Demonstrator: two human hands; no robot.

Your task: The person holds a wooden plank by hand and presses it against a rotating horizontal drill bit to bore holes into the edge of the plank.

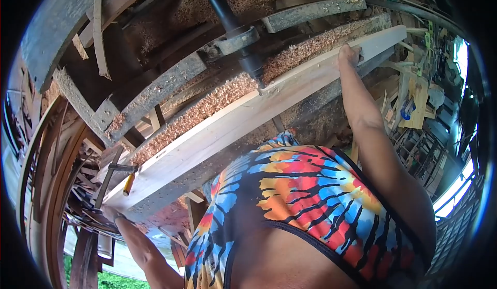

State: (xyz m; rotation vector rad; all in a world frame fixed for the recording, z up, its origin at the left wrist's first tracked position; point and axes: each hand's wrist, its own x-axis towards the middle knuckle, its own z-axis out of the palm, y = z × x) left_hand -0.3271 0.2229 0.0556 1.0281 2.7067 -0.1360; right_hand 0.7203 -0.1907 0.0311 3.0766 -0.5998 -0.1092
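A long pale wooden plank [207, 136] lies slantwise in front of me, from lower left to upper right. My right hand [351, 56] is closed over the plank's edge near its far right end. At the lower left, my left hand [110, 214] is by the plank's other end, just below a bar clamp [107, 183] with a yellow handle [129, 184]. The left fingers are mostly hidden and too small to make out. A dark metal shaft [248, 61] comes down from above, its tip at the middle of the plank's upper edge.
Reddish wood shavings [207, 105] pile along the plank's far side. Beyond them are curved, dusty timbers [316, 14]. Bent wooden strips [49, 170] stand at the left. On the right are wood pieces [417, 97] and a blue item [407, 110].
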